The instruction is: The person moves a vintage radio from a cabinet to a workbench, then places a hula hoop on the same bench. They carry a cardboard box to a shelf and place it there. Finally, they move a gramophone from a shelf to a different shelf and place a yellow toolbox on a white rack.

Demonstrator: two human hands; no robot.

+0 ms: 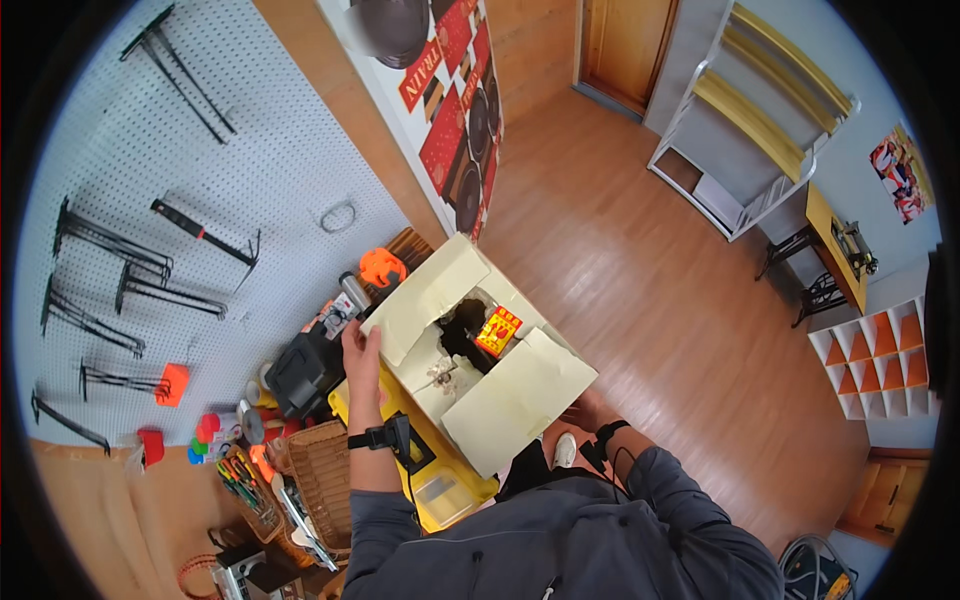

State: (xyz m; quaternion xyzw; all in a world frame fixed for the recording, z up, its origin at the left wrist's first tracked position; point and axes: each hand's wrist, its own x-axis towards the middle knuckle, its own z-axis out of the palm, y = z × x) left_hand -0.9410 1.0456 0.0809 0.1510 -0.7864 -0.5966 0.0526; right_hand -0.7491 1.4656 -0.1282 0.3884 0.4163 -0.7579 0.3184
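A cream cardboard box (520, 410) with its flaps partly raised is held tilted in front of my body. My left hand (360, 348) grips its left edge, the thumb against the side. From below, my right hand (590, 412) supports the near right corner, its fingers partly hidden by the box. Through the gap between the flaps shows a small red and yellow packet (497, 331). Beside it lies something dark (462, 330) that I cannot make out, and crumpled clear wrapping (440, 375) is nearer to me.
Under and left of the box stands a yellow case (430, 455). A black case (303, 372), a wicker basket (318, 465) and hand tools crowd the left side. Hooks hang on the pegboard (290, 150). A white rack (760, 120) and a sewing machine table (835, 240) stand far right.
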